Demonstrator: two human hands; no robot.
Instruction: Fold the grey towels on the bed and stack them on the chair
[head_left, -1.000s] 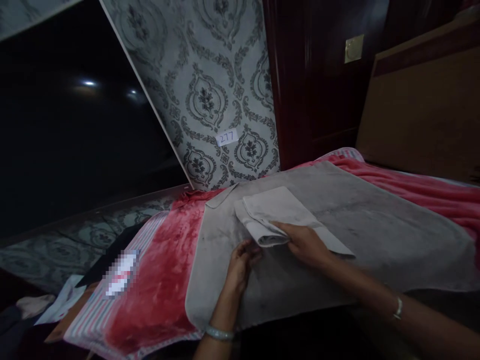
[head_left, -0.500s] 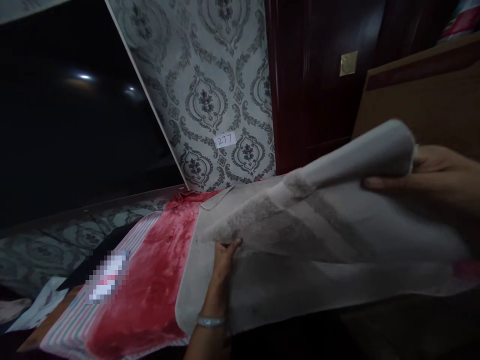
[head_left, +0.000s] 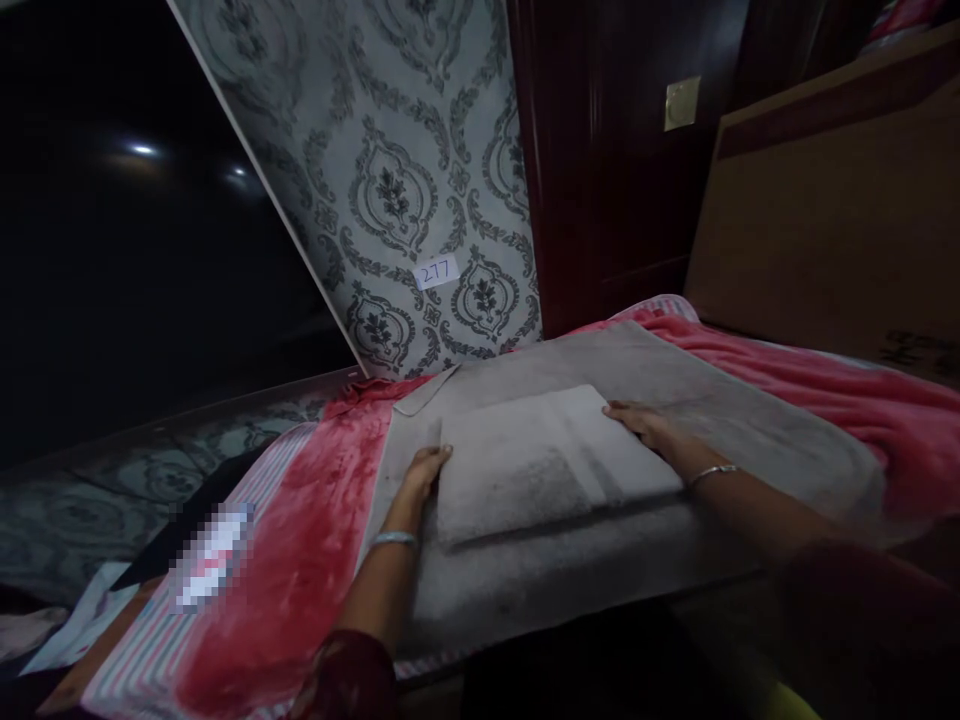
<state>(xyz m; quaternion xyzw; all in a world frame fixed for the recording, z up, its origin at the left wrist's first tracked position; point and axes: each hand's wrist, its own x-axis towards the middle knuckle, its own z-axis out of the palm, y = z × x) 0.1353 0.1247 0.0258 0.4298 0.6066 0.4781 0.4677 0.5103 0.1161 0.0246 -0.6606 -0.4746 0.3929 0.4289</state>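
A small grey towel [head_left: 536,460] lies spread flat as a rectangle on a larger grey towel [head_left: 750,430], which covers a red blanket [head_left: 300,560]. My left hand [head_left: 424,470] rests at the small towel's left edge, fingers curled onto it. My right hand [head_left: 645,425] lies at its right edge, fingers stretched out flat against the cloth. Both wrists wear bangles.
Patterned wallpaper with a "277" label [head_left: 436,271] stands behind the bed. A dark wooden door [head_left: 615,160] and a brown headboard [head_left: 832,220] are at the right. A dark glossy panel [head_left: 135,220] fills the left. Loose items lie at the lower left.
The folded small towel was lifted and shaken open by my right hand, then laid flat on the larger towel. Both hands now sit at its left and right edges.
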